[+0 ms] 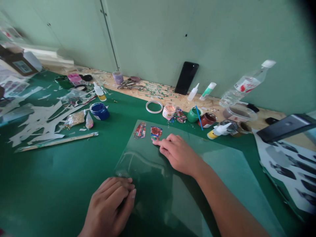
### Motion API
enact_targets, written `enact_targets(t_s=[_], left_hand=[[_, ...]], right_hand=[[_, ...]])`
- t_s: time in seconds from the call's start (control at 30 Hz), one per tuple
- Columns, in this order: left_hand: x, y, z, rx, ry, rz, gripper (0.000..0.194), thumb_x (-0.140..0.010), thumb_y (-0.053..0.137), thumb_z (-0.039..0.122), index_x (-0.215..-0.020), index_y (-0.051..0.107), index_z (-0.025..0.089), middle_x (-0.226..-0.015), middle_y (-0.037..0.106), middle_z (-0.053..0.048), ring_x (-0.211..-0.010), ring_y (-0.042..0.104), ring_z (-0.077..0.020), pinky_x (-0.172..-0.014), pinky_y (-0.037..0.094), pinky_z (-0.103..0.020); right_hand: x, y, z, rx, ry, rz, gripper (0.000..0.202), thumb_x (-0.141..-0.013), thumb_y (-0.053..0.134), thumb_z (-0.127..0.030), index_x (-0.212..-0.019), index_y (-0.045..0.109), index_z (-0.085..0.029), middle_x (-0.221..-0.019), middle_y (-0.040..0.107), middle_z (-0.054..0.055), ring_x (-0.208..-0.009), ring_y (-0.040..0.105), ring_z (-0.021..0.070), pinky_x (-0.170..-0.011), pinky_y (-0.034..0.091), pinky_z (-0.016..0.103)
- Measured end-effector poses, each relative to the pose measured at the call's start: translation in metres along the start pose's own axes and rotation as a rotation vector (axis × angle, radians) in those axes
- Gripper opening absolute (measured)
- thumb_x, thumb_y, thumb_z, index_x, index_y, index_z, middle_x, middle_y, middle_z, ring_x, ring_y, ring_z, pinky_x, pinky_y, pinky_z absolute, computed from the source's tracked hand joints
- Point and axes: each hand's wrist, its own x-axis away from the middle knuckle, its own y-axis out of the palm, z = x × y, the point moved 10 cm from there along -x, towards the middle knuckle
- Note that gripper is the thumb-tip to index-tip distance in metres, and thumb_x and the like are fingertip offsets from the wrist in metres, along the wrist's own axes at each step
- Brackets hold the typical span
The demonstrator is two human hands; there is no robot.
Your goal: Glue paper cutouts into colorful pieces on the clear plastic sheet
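Observation:
My right hand (pixel 181 153) reaches over a clear plastic sheet (pixel 217 158). Its index finger is stretched out, the tip touching the lower edge of a small, colourful, mosaic-like piece (pixel 156 132) with a brown centre; the other fingers are bent. A second patterned piece (pixel 140 130) lies to the left on the sheet. My left hand (pixel 112 204) rests near the sheet's left edge, fingers curled in and thumb close to them; whether anything is between them is hidden.
Behind the sheet stand open paint jars, one green (pixel 194 114), one dark red (pixel 208 120), with a blue stick (pixel 198 117) and a glue bottle (pixel 219 130). A phone (pixel 186 78) leans on the wall beside a plastic bottle (pixel 247 85). Paper scraps (pixel 46 115) and a blue jar (pixel 99 111) lie left.

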Motion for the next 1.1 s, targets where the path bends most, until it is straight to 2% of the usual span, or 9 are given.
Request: enact_targets(t_s=[0.07, 0.13, 0.23, 0.3, 0.47, 0.7, 0.93, 1.1], left_hand=[[0.0, 0.001, -0.001, -0.003, 0.002, -0.012, 0.016, -0.084, 0.06, 0.004, -0.077, 0.06, 0.019, -0.076, 0.072, -0.001, -0.081, 0.07, -0.0146, -0.079, 0.054, -0.026], [0.001, 0.001, -0.001, -0.002, 0.005, -0.015, 0.016, -0.083, 0.06, 0.004, -0.078, 0.06, 0.018, -0.076, 0.072, -0.001, -0.082, 0.07, -0.0142, -0.079, 0.054, -0.025], [0.002, 0.0, -0.002, 0.006, 0.001, -0.002, 0.016, -0.083, 0.061, 0.003, -0.078, 0.06, 0.018, -0.076, 0.071, -0.001, -0.082, 0.07, -0.0138, -0.079, 0.054, -0.025], [0.002, 0.0, -0.002, 0.013, -0.007, 0.007, 0.017, -0.083, 0.06, 0.002, -0.077, 0.06, 0.018, -0.075, 0.071, -0.001, -0.08, 0.07, -0.0139, -0.078, 0.054, -0.025], [0.002, 0.0, -0.002, 0.014, -0.009, -0.01, 0.017, -0.083, 0.06, 0.002, -0.077, 0.06, 0.019, -0.077, 0.071, -0.001, -0.082, 0.07, -0.0145, -0.079, 0.055, -0.026], [0.001, 0.0, -0.002, 0.015, -0.003, -0.006, 0.016, -0.083, 0.059, 0.004, -0.077, 0.061, 0.019, -0.075, 0.071, -0.001, -0.08, 0.071, -0.0153, -0.076, 0.056, -0.026], [0.001, -0.001, -0.001, -0.003, 0.006, -0.002, 0.017, -0.083, 0.06, 0.003, -0.075, 0.061, 0.018, -0.075, 0.072, -0.001, -0.079, 0.071, -0.0147, -0.078, 0.056, -0.025], [0.0, -0.001, -0.001, 0.016, -0.006, 0.001, 0.016, -0.083, 0.059, 0.005, -0.075, 0.061, 0.019, -0.074, 0.071, -0.002, -0.078, 0.071, -0.0156, -0.076, 0.056, -0.026]], right_hand=[[-0.003, 0.007, -0.004, 0.024, -0.02, -0.025, 0.039, -0.101, 0.041, -0.023, -0.138, 0.053, -0.023, -0.093, 0.064, 0.007, -0.094, 0.053, 0.022, -0.088, 0.042, 0.038], [-0.002, 0.005, -0.004, 0.026, -0.023, -0.032, 0.039, -0.101, 0.041, -0.023, -0.138, 0.054, -0.024, -0.091, 0.064, 0.007, -0.094, 0.053, 0.0223, -0.088, 0.042, 0.039], [0.004, -0.006, 0.006, -0.009, 0.017, -0.018, 0.031, -0.101, 0.042, -0.025, -0.123, 0.064, -0.025, -0.093, 0.063, 0.007, -0.094, 0.053, 0.0218, -0.088, 0.042, 0.038], [0.006, -0.011, 0.01, -0.056, 0.029, -0.009, 0.029, -0.101, 0.042, -0.024, -0.117, 0.066, -0.024, -0.095, 0.064, 0.007, -0.096, 0.054, 0.0214, -0.089, 0.042, 0.037], [0.003, -0.002, 0.003, -0.052, 0.007, -0.019, 0.035, -0.101, 0.043, -0.023, -0.133, 0.058, -0.025, -0.094, 0.062, 0.007, -0.094, 0.054, 0.0213, -0.088, 0.043, 0.038], [0.008, -0.01, 0.015, -0.071, 0.054, 0.003, 0.031, -0.101, 0.043, -0.024, -0.124, 0.064, -0.028, -0.092, 0.061, 0.006, -0.094, 0.054, 0.0207, -0.089, 0.042, 0.037], [-0.002, 0.005, -0.001, -0.012, -0.019, -0.029, 0.038, -0.101, 0.042, -0.023, -0.137, 0.053, -0.026, -0.095, 0.063, 0.006, -0.095, 0.054, 0.0216, -0.09, 0.042, 0.039], [0.007, -0.011, 0.012, -0.058, 0.029, 0.001, 0.027, -0.101, 0.043, -0.023, -0.116, 0.065, -0.024, -0.099, 0.064, 0.007, -0.095, 0.054, 0.0206, -0.09, 0.042, 0.037]])
